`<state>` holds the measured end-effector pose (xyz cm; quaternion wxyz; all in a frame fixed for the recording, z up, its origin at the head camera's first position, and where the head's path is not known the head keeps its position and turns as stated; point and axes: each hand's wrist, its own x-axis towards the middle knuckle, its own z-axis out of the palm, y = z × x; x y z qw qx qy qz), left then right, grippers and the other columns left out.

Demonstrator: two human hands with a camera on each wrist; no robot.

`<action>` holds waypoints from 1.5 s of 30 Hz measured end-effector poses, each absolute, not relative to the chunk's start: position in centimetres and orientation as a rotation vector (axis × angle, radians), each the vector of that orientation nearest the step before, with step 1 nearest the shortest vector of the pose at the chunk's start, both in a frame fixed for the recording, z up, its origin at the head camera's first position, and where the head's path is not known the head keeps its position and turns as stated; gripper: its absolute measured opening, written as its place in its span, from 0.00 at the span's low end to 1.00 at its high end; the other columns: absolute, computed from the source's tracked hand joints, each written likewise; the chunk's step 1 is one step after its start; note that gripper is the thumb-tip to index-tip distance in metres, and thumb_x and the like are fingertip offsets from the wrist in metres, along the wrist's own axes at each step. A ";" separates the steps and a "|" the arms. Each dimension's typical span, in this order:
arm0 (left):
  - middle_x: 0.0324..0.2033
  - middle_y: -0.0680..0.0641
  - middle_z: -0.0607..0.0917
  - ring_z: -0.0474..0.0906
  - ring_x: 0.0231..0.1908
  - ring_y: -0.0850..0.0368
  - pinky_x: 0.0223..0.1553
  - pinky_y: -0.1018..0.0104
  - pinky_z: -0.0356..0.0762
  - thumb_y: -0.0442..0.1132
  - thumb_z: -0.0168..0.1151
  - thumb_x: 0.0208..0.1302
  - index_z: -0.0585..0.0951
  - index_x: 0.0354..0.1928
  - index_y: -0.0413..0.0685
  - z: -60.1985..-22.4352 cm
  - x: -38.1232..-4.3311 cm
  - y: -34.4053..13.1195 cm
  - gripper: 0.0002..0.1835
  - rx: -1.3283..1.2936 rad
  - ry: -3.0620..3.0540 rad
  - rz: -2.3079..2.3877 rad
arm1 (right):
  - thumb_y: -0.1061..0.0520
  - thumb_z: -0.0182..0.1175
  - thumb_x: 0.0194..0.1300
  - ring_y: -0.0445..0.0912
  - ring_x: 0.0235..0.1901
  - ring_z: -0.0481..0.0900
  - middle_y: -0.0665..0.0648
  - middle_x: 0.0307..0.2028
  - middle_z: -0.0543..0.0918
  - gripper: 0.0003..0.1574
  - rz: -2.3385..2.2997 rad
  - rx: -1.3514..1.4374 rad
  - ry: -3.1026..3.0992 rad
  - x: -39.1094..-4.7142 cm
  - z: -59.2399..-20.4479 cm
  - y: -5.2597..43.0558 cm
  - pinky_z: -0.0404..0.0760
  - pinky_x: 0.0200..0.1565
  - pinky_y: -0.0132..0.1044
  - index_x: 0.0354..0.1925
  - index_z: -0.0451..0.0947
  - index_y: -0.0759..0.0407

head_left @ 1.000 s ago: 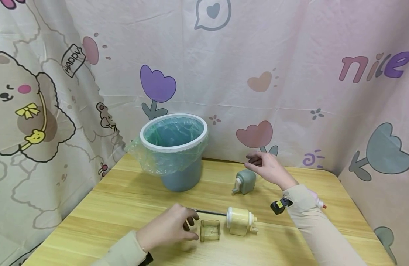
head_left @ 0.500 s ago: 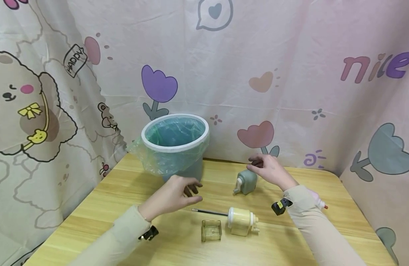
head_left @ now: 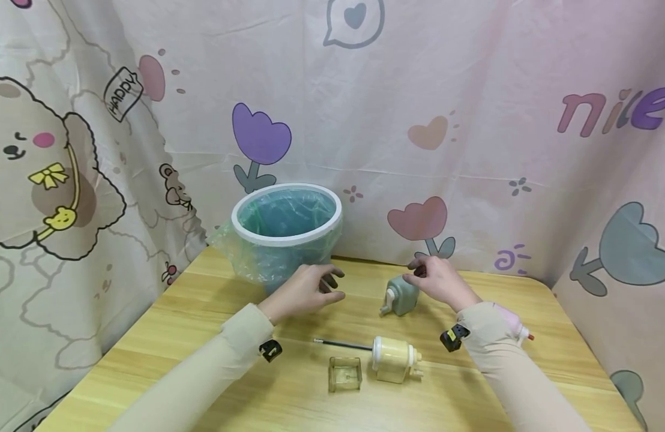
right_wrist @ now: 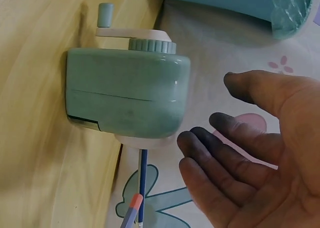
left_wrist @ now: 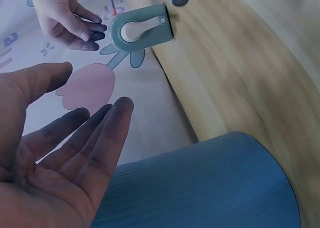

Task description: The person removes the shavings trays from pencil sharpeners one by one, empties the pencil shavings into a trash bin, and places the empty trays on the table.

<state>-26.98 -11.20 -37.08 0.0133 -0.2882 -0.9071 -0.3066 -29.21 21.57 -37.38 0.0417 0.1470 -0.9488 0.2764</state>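
Observation:
A green crank pencil sharpener stands upright on the table, its crank facing left. In the right wrist view a blue pencil sticks out of its far side. My right hand hovers just above and beside the sharpener, fingers loosely bent around nothing. Smudges darken its fingertips. My left hand is in the air in front of the bin, thumb and fingers apart, holding nothing. Nearer lies a yellow pencil sharpener with a black pencil in it, beside a clear shavings drawer.
A blue bin with a green plastic liner stands at the back left of the wooden table. Partly behind my right sleeve lies a pink item with a red tip. A printed curtain hangs close around the table.
My left hand has risen from beside the clear drawer and moved away from me and rightward, toward the green sharpener. The right hand has dipped slightly beside that sharpener.

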 end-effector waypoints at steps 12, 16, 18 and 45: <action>0.48 0.44 0.92 0.90 0.49 0.49 0.53 0.55 0.90 0.46 0.72 0.71 0.84 0.61 0.44 -37.7 -28.8 -9.7 0.21 -0.900 -2.887 -0.886 | 0.51 0.67 0.73 0.55 0.43 0.89 0.65 0.43 0.91 0.25 0.742 0.404 -2.957 -29.0 -37.8 20.9 0.90 0.46 0.52 0.57 0.83 0.69; 0.50 0.43 0.92 0.89 0.51 0.48 0.54 0.54 0.90 0.46 0.72 0.71 0.84 0.61 0.43 -37.9 -29.4 -9.3 0.22 -0.907 -2.897 -0.866 | 0.52 0.68 0.73 0.55 0.41 0.88 0.66 0.43 0.90 0.24 0.718 0.390 -2.972 -28.9 -37.9 20.8 0.90 0.43 0.50 0.56 0.83 0.69; 0.50 0.42 0.92 0.89 0.50 0.48 0.54 0.55 0.89 0.45 0.72 0.71 0.84 0.61 0.43 -38.0 -29.6 -9.0 0.21 -0.917 -2.898 -0.847 | 0.52 0.68 0.72 0.54 0.41 0.87 0.66 0.43 0.90 0.23 0.707 0.386 -2.978 -28.8 -38.0 20.8 0.89 0.42 0.49 0.56 0.83 0.68; 0.50 0.41 0.91 0.89 0.50 0.50 0.56 0.55 0.89 0.44 0.72 0.71 0.86 0.57 0.43 -38.3 -31.0 -7.8 0.18 -0.972 -2.942 -0.768 | 0.42 0.72 0.70 0.62 0.45 0.89 0.68 0.43 0.90 0.30 0.551 0.428 -2.912 -29.5 -38.7 19.6 0.89 0.49 0.58 0.54 0.84 0.66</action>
